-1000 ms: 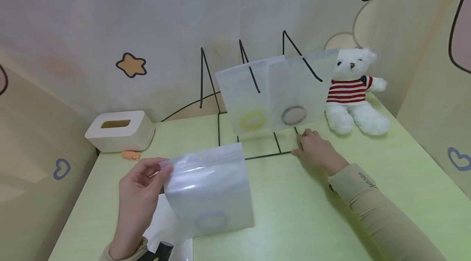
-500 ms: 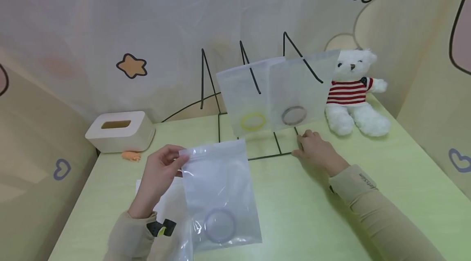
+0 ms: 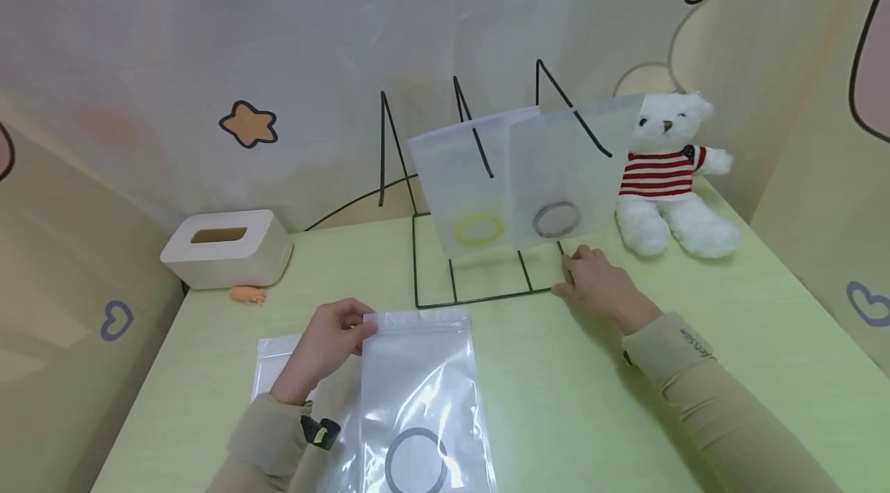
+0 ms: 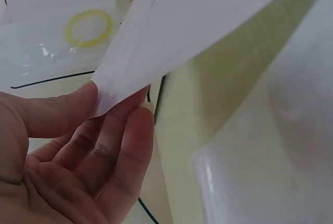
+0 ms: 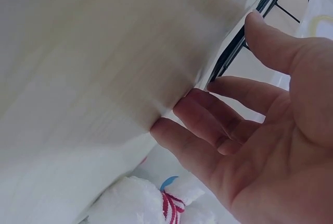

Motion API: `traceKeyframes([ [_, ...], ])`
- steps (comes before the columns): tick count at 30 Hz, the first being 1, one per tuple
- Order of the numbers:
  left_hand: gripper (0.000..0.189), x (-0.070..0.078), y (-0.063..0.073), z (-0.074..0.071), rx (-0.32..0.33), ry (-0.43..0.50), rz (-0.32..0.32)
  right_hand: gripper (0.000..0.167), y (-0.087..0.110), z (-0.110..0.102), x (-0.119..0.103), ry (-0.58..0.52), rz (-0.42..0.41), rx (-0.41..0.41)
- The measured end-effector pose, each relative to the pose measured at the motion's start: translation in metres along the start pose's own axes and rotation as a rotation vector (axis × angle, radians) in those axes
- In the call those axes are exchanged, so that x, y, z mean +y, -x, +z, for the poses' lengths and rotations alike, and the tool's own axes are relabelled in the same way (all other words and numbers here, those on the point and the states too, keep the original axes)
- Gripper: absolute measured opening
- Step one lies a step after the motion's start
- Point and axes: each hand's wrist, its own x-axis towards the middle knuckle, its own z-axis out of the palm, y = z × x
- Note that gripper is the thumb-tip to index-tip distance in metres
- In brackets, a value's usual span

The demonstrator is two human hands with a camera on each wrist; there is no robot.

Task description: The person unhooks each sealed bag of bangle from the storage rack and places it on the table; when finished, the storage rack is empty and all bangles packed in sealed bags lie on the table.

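Observation:
With thumb and fingertips, my left hand (image 3: 332, 342) pinches the top left corner of a clear zip bag (image 3: 417, 369). A greyish ring (image 3: 389, 464) shows low inside that bag. My right hand (image 3: 601, 284) holds the front right corner of a black wire rack (image 3: 480, 299) at its base. In the right wrist view its thumb and index finger touch the black wire (image 5: 229, 52). From the rack's prongs hang one bag (image 3: 462, 176) with a yellow ring (image 3: 456, 232) and another bag (image 3: 570, 161) with a grey ring (image 3: 536, 222). The rack's left prong (image 3: 382, 149) bears no bag.
Another clear bag (image 3: 273, 360) lies on the table (image 3: 570, 400) beneath my left forearm. A white tissue box (image 3: 232, 265) stands at the back left, with a small orange object (image 3: 246, 294) before it. A white teddy bear (image 3: 667, 168) sits right of the rack.
My left hand has moved right, and the bag in it has swung lower toward me, uncovering the rack's front left base. The right hand keeps its place at the rack corner.

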Motion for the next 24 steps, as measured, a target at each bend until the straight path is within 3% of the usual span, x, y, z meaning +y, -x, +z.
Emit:
traceKeyframes([
  [8, 0.019, -0.007, -0.002, 0.004, 0.012, -0.127, -0.072, 0.058, 0.001, 0.000, 0.000, 0.007, 0.004, -0.009],
  [17, 0.034, -0.011, -0.002, 0.000, 0.020, -0.245, -0.031, 0.055, 0.001, 0.001, 0.001, 0.010, 0.002, -0.006],
  [24, 0.037, -0.006, 0.002, -0.001, 0.006, -0.286, -0.053, 0.054, 0.000, 0.000, 0.000, 0.019, -0.006, 0.002],
])
